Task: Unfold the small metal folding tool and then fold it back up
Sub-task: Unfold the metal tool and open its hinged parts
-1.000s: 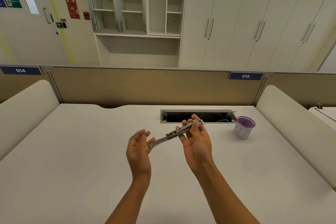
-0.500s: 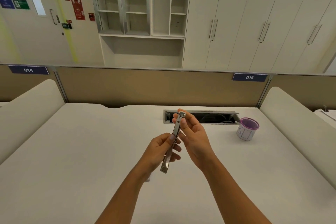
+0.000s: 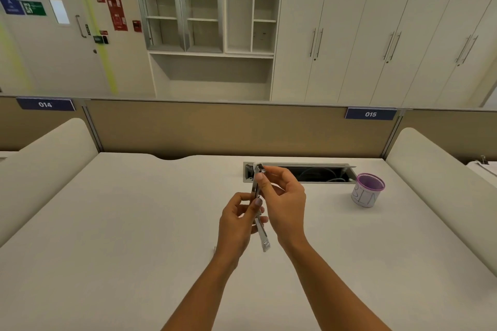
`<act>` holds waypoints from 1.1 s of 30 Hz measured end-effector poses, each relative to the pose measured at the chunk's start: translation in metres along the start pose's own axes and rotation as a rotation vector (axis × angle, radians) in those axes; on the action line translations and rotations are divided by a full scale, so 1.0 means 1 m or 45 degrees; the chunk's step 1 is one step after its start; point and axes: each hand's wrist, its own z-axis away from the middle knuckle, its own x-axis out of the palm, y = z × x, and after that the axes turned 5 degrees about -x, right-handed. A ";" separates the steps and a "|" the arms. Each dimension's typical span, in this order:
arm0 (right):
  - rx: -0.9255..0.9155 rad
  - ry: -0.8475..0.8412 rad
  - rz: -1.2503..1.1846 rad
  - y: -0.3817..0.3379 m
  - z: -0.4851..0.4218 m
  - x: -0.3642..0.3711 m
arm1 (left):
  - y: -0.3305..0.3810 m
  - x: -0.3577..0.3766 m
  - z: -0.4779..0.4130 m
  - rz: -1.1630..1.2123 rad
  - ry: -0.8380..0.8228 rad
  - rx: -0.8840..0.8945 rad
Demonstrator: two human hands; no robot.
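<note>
Item: small silver metal folding tool [image 3: 258, 207], held in the air above the pale off-white surface [image 3: 107, 223], extended to a long thin strip running nearly end-on from the far end to the near end.
Left hand [image 3: 238, 223]: fingers curled, thumb and fingertips pinching the strip at its middle.
Right hand [image 3: 285, 201]: thumb and forefinger pinching the far end of the tool, other fingers loosely bent.
Step in hand (judgement): tool appears fully unfolded; folding back is due.
Method advised: hold the middle steady with the left hand, swing the far section about its hinge, keep fingertips out of the closing gap.
Bystander: purple-rimmed mesh cup with white label [image 3: 367, 191], well apart to the right.
</note>
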 end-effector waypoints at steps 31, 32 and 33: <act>-0.266 -0.094 0.346 0.019 0.032 0.010 | 0.010 0.012 0.014 0.397 0.248 -0.081; -0.212 -0.029 0.297 0.017 0.029 0.008 | 0.011 0.010 0.013 0.491 0.290 -0.134; -0.149 0.045 0.244 0.017 0.024 0.006 | 0.010 0.008 0.012 0.577 0.323 -0.181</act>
